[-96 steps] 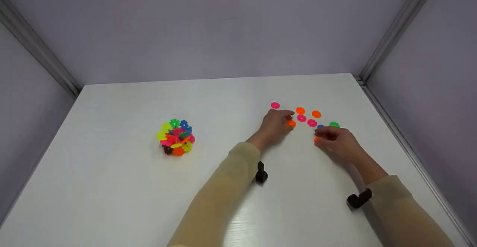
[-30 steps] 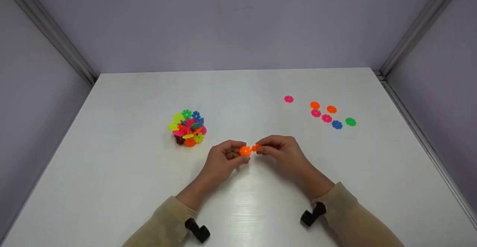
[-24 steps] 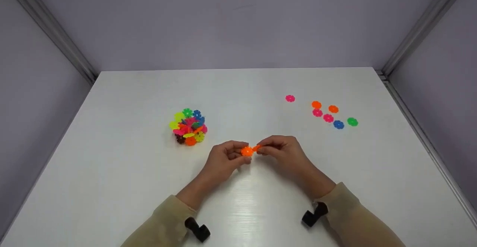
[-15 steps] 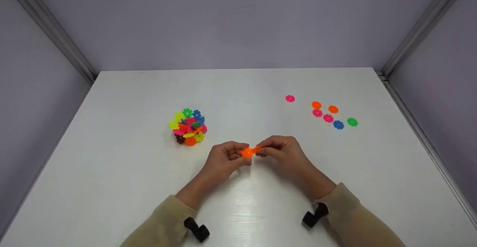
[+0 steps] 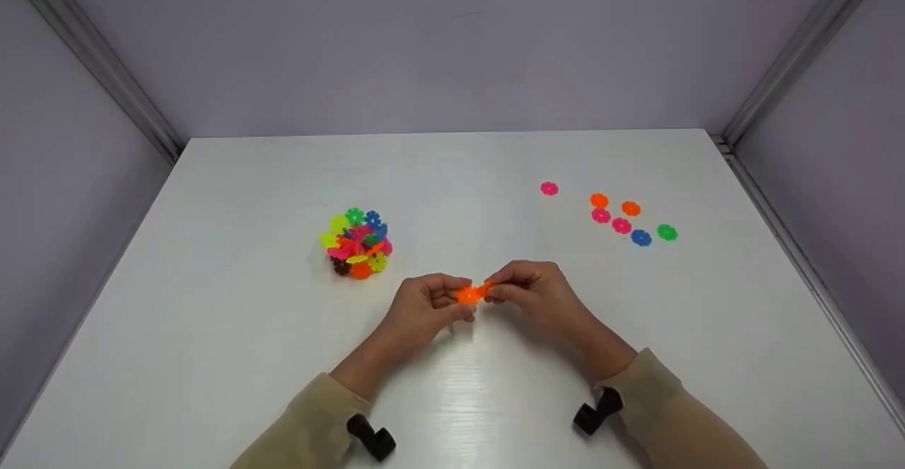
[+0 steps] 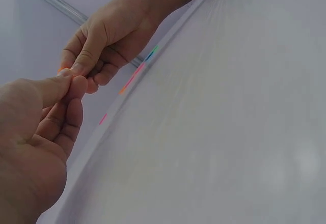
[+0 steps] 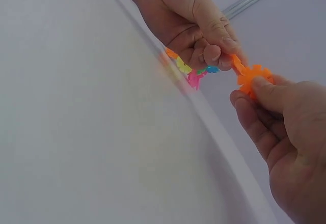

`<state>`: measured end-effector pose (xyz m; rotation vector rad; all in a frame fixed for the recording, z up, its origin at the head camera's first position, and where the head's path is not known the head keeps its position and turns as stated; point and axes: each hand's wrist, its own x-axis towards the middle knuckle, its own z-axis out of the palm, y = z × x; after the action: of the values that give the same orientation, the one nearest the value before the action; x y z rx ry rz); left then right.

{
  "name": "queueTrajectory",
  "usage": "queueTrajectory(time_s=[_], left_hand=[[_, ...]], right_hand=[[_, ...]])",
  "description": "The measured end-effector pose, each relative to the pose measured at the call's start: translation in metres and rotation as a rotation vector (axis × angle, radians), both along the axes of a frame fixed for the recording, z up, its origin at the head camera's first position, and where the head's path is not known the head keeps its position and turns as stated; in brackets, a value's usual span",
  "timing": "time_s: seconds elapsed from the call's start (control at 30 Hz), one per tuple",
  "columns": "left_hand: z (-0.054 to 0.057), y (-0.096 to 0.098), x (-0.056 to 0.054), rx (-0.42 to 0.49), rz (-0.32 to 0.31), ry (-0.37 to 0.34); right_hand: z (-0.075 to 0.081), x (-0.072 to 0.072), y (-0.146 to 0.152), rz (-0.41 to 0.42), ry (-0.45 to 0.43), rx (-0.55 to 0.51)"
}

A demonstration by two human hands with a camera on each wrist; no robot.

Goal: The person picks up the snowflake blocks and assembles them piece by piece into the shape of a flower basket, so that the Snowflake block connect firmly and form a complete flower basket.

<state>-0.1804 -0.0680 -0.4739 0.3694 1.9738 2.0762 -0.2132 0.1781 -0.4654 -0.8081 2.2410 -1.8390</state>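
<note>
On the flat white table (image 5: 233, 327), left of centre, sits a bunched cluster of many-coloured flower-shaped plastic discs (image 5: 357, 244): yellow on its left, green and blue at its far side, pink in the middle, dark brown and orange at its near edge.

Just right of it and nearer, the left hand (image 5: 421, 306), in a long beige sleeve (image 5: 300, 423), pinches a bright orange notched plastic disc (image 5: 466, 296) between thumb and fingers. Touching that disc's right edge, and turned across it, is a second orange plastic disc (image 7: 255, 81), pinched by the right hand (image 5: 536, 292). Both discs are held above the table; in the left wrist view fingers hide most of them.

Farther off, to the right, loose flower-shaped discs lie flat. Leftmost and well apart is a round pink disc (image 5: 549, 188). Next come an orange loose disc (image 5: 599, 200) with a pink one (image 5: 600, 216) just beside its near edge, another pink one (image 5: 621, 226), a farther orange one (image 5: 631, 209), a blue disc (image 5: 641, 238) and, rightmost, a bright green disc (image 5: 667, 233).
</note>
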Motion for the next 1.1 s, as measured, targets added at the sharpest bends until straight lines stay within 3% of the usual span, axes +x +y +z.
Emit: queueTrajectory(time_s=[0.2, 0.37, 0.53, 0.73, 1.1], left_hand=[[0.0000, -0.0009, -0.0021, 0.048, 0.009, -0.013], [-0.0018, -0.0004, -0.0027, 0.045, 0.031, -0.007], [-0.0005, 0.0003, -0.0022, 0.060, 0.031, -0.013], [-0.0014, 0.0000, -0.0019, 0.068, 0.020, 0.010], [-0.0009, -0.0008, 0.0008, 0.073, -0.037, 0.058]], right_hand=[[0.0001, -0.0053, 0.0019, 0.039, -0.086, -0.066], [0.0011, -0.0064, 0.0053, -0.025, -0.065, -0.080], [0.0013, -0.0046, 0.0023, 0.039, -0.048, -0.062], [-0.0007, -0.0031, 0.0027, 0.031, -0.005, -0.057], [0.0015, 0.0007, -0.0015, 0.081, -0.006, -0.081]])
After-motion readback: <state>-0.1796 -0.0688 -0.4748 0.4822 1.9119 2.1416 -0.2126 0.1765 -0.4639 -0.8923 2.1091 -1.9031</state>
